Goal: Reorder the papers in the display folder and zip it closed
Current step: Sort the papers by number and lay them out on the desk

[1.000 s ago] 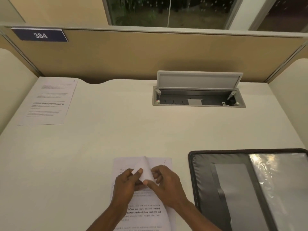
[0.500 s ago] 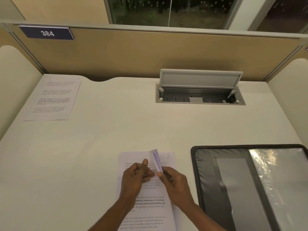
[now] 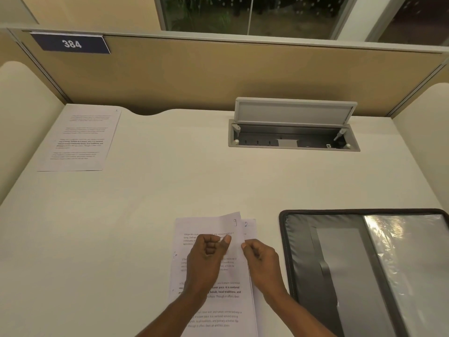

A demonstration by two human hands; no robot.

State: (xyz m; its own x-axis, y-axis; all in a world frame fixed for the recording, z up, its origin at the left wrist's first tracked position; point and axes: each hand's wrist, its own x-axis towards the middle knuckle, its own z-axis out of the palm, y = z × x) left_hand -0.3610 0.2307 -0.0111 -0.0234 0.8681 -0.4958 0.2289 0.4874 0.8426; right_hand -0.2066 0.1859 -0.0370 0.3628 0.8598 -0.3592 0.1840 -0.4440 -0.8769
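A stack of printed papers [image 3: 216, 302] lies on the desk in front of me. Its top sheet [image 3: 232, 226], marked 3 by hand, is shifted left and slightly lifted at its upper right corner. A sheet marked 2 [image 3: 249, 227] shows beneath it. My left hand [image 3: 206, 256] pinches the top sheet between thumb and curled fingers. My right hand [image 3: 261, 262] has its fingers curled, and its fingertips pinch that sheet's right edge. The black zip display folder [image 3: 283, 242] lies open at the right, with a clear plastic sleeve [image 3: 413, 263] showing inside.
A single printed sheet [image 3: 80, 138] lies at the desk's far left corner. A grey socket box [image 3: 294, 136] with its lid raised sits in the desk at the back. Cubicle walls close in the back and both sides.
The sheet that stood curled up between my hands has come down flatter on the stack, shifted left, and the sheet marked 2 now shows beside it. My hands have moved slightly apart.
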